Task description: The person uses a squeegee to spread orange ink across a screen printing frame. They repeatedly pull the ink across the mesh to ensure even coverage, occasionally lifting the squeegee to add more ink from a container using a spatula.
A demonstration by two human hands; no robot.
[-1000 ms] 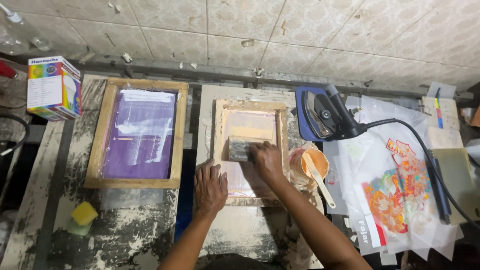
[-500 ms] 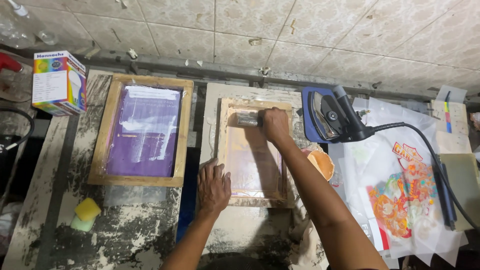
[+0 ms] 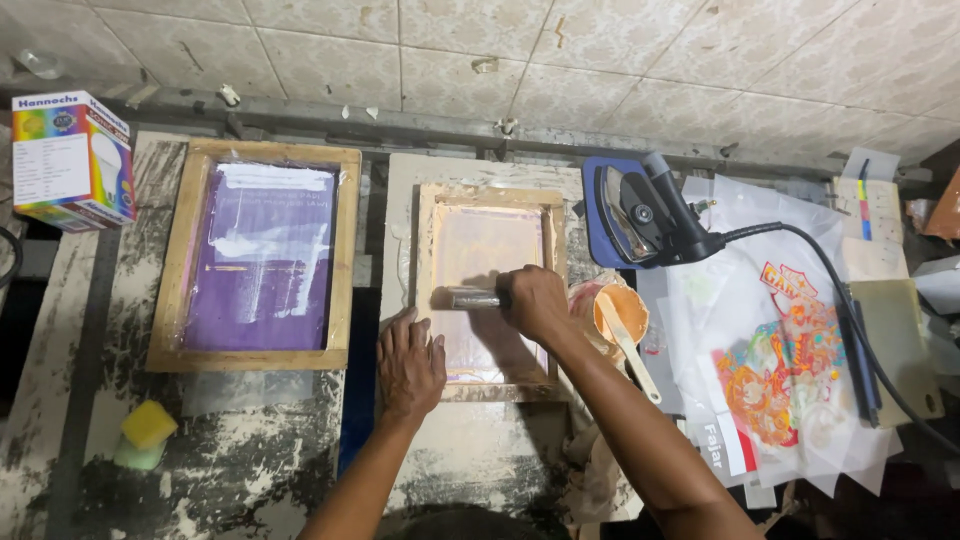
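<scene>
A small wooden screen frame [image 3: 430,250] with a pale mesh lies flat on the stained worktable [image 3: 250,470]. My right hand [image 3: 535,300] grips a squeegee [image 3: 470,298] that rests across the middle of the mesh. My left hand [image 3: 410,365] presses flat on the frame's lower left corner, fingers spread. An orange ink pot [image 3: 622,312] with a white spatula [image 3: 630,350] in it stands just right of the frame, close to my right wrist.
A larger wooden frame with purple mesh [image 3: 255,255] lies to the left. A colourful box [image 3: 70,160] stands at far left, a yellow sponge [image 3: 148,425] near the front. An iron [image 3: 645,210] with its cable and printed transfer sheets [image 3: 790,370] lie on the right.
My right hand pushed the squeegee to the far end of the small frame, then drew it back to the middle. My left hand kept pressing the frame's near left corner.
</scene>
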